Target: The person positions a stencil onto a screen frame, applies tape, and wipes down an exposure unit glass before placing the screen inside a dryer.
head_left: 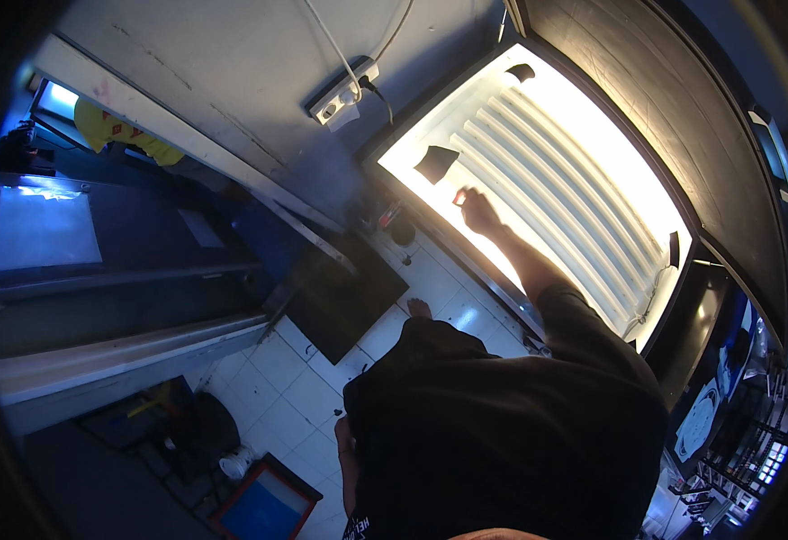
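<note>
My right hand (477, 212) reaches out over the glass of a lit light box (583, 171) with rows of bright tubes under it. Its fingers are curled, with a small reddish spot at the fingertips; I cannot tell if they pinch something. A black flat piece (436, 162) lies on the glass just left of and beyond the hand. My left arm (347, 463) hangs beside my black shirt, and its hand is too dark to make out. The toes of one of my feet (419, 308) show on the white tiles.
The light box's dark lid (682, 117) stands open at the right. A power strip (344, 93) hangs on the wall. A black mat (344, 301) lies on the tiled floor, a blue framed screen (263, 506) sits lower down, and a long bench (97, 360) runs along the left.
</note>
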Demonstrator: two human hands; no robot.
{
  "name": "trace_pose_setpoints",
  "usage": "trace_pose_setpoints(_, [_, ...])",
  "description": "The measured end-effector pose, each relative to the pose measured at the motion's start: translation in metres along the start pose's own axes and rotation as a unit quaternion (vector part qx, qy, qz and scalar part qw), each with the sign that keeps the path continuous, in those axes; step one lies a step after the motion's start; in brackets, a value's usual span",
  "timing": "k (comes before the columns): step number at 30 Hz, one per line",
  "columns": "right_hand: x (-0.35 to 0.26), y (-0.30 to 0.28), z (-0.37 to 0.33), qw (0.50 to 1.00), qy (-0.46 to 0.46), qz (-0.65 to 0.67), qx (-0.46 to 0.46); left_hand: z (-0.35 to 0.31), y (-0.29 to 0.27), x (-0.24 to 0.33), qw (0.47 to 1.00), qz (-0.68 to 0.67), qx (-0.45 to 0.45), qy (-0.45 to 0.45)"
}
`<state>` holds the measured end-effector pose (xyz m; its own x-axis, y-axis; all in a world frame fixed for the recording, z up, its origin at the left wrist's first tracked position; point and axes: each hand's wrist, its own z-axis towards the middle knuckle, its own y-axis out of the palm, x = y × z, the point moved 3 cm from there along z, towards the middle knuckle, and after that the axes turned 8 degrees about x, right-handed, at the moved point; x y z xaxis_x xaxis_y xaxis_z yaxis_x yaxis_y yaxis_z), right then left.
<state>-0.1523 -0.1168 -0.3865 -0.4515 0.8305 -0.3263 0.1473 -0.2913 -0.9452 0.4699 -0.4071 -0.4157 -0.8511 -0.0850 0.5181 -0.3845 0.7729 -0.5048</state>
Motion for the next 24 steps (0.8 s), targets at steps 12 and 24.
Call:
trace_pose_setpoints(12, [-0.063,0.033,-0.026,0.992,-0.111,-0.055,-0.014,0.009,-0.004,0.033,0.999,-0.005,-0.017,0.042])
trace_pose_setpoints(24, [-0.093,-0.074,-0.085,0.989,0.122,0.033,0.075,0.044,-0.004,0.018,0.996,0.025,0.071,0.037])
